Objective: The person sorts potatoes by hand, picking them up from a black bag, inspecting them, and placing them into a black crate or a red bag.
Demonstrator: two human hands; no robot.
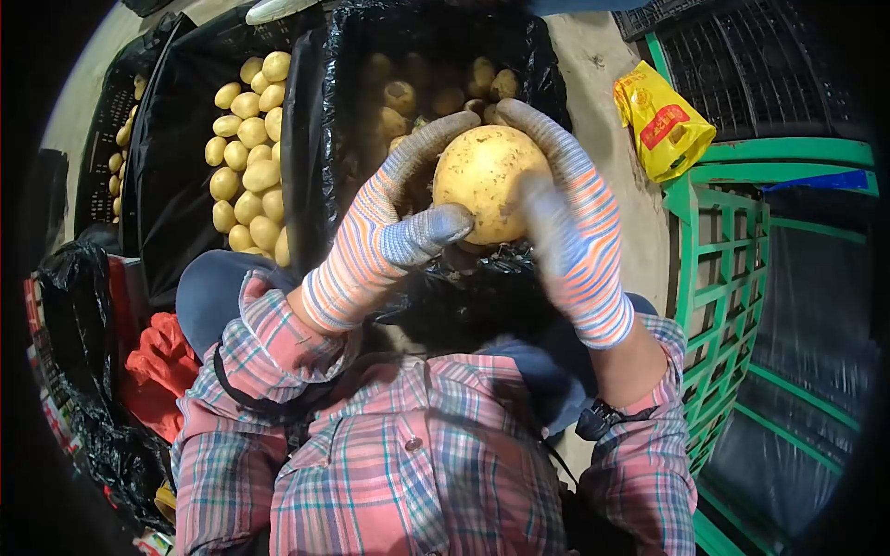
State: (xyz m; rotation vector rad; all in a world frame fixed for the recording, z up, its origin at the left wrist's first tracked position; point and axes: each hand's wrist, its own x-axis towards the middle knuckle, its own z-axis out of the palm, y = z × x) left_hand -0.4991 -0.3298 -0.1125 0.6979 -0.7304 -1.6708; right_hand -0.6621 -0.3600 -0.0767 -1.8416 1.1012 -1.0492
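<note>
Between my two gloved hands is a large yellow potato (484, 174) with specks of dirt on its skin. My left hand (394, 218) curls around its left side, thumb across the near lower edge. On the right side my right hand (577, 218) grips it, its thumb smeared by motion. Both gloves are striped orange, white and blue, with soiled grey-blue fingers. Below the hands stands a crate lined with black plastic (547, 56), where dirty potatoes (400, 96) lie in shadow, partly hidden by my hands.
To the left, a black-lined crate (171, 176) holds rows of cleaner potatoes (248, 156), with another crate (95, 176) beyond. A yellow bag (663, 120) lies at the right near a green crate (718, 269). Red plastic (162, 371) and black plastic (83, 343) lie at the lower left.
</note>
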